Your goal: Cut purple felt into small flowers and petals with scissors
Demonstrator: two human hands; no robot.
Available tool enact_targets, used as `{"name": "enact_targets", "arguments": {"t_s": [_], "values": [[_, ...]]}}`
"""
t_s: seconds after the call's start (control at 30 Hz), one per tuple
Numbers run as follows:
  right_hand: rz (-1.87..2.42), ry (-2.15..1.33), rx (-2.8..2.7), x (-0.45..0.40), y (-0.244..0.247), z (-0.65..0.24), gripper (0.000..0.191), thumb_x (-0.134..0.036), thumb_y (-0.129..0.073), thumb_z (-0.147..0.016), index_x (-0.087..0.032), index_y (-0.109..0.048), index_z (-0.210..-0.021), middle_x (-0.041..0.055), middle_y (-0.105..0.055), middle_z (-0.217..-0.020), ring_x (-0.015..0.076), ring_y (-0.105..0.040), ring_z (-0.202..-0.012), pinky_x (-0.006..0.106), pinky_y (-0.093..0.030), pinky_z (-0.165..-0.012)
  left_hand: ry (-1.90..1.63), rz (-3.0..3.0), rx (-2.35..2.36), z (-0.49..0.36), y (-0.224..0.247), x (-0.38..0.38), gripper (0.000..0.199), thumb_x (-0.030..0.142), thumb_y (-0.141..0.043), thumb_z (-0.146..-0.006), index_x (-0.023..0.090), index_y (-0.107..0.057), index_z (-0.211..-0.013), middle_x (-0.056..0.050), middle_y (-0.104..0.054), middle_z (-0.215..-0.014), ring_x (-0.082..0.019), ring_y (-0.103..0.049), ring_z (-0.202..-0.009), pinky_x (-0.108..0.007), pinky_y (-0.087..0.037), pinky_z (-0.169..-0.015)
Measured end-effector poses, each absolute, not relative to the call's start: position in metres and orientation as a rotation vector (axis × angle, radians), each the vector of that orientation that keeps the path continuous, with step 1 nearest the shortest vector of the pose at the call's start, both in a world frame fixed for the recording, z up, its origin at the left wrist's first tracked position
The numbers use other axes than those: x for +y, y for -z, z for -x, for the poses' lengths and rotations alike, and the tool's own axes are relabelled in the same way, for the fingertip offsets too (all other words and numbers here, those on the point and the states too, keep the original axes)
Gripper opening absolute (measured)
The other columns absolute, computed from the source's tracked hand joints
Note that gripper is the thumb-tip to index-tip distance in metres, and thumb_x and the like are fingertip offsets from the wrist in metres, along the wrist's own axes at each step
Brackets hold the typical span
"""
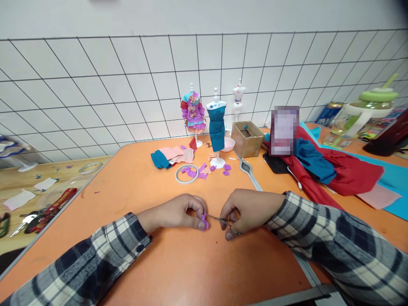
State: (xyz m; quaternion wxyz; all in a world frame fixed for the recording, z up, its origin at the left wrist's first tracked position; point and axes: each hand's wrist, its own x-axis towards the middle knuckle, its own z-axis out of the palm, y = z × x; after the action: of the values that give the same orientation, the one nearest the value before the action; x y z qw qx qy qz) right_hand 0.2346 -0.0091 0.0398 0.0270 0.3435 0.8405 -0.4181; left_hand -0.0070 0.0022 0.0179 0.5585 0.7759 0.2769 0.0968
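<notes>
My left hand (185,212) pinches a small scrap of purple crepe paper (204,222) between thumb and fingers, just above the orange table (143,263). In my right hand (244,210) is a pair of small metal scissors (225,220), with fingers in the handle loops. The scissor tips point left and reach to the purple scrap; whether the blades touch it I cannot tell. Beyond my hands lie a roll of tape (186,174) and cut purple pieces (202,171). A mini dress form (217,127) wrapped in teal paper stands behind them.
At the back are a dress form in a purple outfit (193,112), a bare white form (237,100), a cardboard box (247,139) and a pink bowl (228,145). Red crepe paper (353,170), a phone-like screen (284,131) and a lidded jug (357,114) stand right. Keys (28,220) lie left.
</notes>
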Motion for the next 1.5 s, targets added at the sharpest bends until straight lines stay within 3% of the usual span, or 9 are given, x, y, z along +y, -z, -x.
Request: {"name": "enact_targets", "arguments": {"t_s": [0.17,0.27,0.43,0.63,0.97,1.13,1.23,1.5], "values": [[-1.240,1.563,2.664,-0.003,-0.033,-0.233,0.036,-0.044,-0.071,-0.072,-0.017,-0.069,-0.095,-0.0026,-0.060,-0.071,0.0079,-0.048,-0.058,0.019,-0.035,-0.054,-0.284,-1.757,0.728,0.009,-0.011,0.006,0.028,0.040,-0.073,-0.076,0.013,-0.066,-0.074,-0.003,-0.062,-0.082,-0.013,-0.058,-0.077,-0.025,-0.047,-0.073],[-1.480,1.792,2.707,-0.008,-0.025,-0.219,0.030,-0.035,-0.072,-0.071,-0.015,-0.066,-0.093,-0.0037,-0.056,-0.067,0.0075,-0.045,-0.057,0.018,-0.035,-0.053,-0.371,-1.678,0.780,0.008,-0.006,0.004,0.030,0.043,-0.072,-0.077,0.014,-0.067,-0.077,-0.003,-0.066,-0.080,-0.014,-0.058,-0.076,-0.025,-0.046,-0.073],[-1.725,1.729,2.773,-0.016,-0.016,-0.204,0.018,-0.024,-0.072,-0.068,-0.016,-0.065,-0.082,-0.0046,-0.054,-0.061,0.0075,-0.045,-0.054,0.018,-0.035,-0.051,-0.445,-1.622,0.798,0.004,-0.006,0.001,0.032,0.046,-0.071,-0.077,0.014,-0.068,-0.079,-0.004,-0.068,-0.082,-0.015,-0.060,-0.078,-0.025,-0.046,-0.075],[-1.662,2.170,2.611,-0.015,-0.011,-0.201,0.028,-0.028,-0.080,-0.062,-0.016,-0.060,-0.076,-0.0018,-0.062,-0.069,0.0095,-0.054,-0.062,0.020,-0.043,-0.058,-0.481,-1.606,0.854,0.002,-0.005,0.000,0.033,0.045,-0.072,-0.077,0.013,-0.066,-0.076,-0.003,-0.067,-0.078,-0.013,-0.058,-0.073,-0.023,-0.044,-0.070],[-1.642,2.078,2.669,-0.013,-0.004,-0.201,0.018,-0.013,-0.069,-0.063,-0.015,-0.058,-0.078,-0.0055,-0.054,-0.064,0.0061,-0.045,-0.056,0.017,-0.036,-0.052,-0.435,-1.646,0.807,0.003,-0.005,-0.002,0.038,0.049,-0.071,-0.076,0.013,-0.067,-0.084,-0.004,-0.066,-0.082,-0.015,-0.058,-0.078,-0.025,-0.044,-0.073],[-1.624,2.115,2.617,-0.009,0.001,-0.203,0.018,-0.013,-0.069,-0.062,-0.016,-0.058,-0.077,-0.0055,-0.055,-0.062,0.0066,-0.046,-0.055,0.017,-0.033,-0.050,-0.430,-1.709,0.825,0.002,-0.006,-0.003,0.038,0.048,-0.069,-0.077,0.012,-0.069,-0.087,-0.004,-0.064,-0.081,-0.014,-0.055,-0.075,-0.024,-0.042,-0.068],[-1.570,2.276,2.541,-0.007,-0.002,-0.205,0.023,-0.019,-0.075,-0.060,-0.016,-0.058,-0.075,-0.0035,-0.059,-0.067,0.0080,-0.052,-0.060,0.018,-0.037,-0.054,-0.455,-1.704,0.844,0.002,-0.006,-0.003,0.036,0.047,-0.067,-0.080,0.013,-0.070,-0.090,-0.003,-0.064,-0.082,-0.015,-0.055,-0.075,-0.024,-0.041,-0.068],[-1.893,2.429,2.729,-0.008,-0.002,-0.197,0.026,-0.028,-0.076,-0.065,-0.018,-0.055,-0.076,-0.0017,-0.060,-0.076,0.0109,-0.057,-0.068,0.023,-0.046,-0.063,-0.735,-1.441,0.977,-0.005,-0.001,-0.009,0.031,0.043,-0.074,-0.074,0.017,-0.073,-0.092,-0.006,-0.070,-0.098,-0.021,-0.059,-0.093,-0.031,-0.043,-0.086]]}}
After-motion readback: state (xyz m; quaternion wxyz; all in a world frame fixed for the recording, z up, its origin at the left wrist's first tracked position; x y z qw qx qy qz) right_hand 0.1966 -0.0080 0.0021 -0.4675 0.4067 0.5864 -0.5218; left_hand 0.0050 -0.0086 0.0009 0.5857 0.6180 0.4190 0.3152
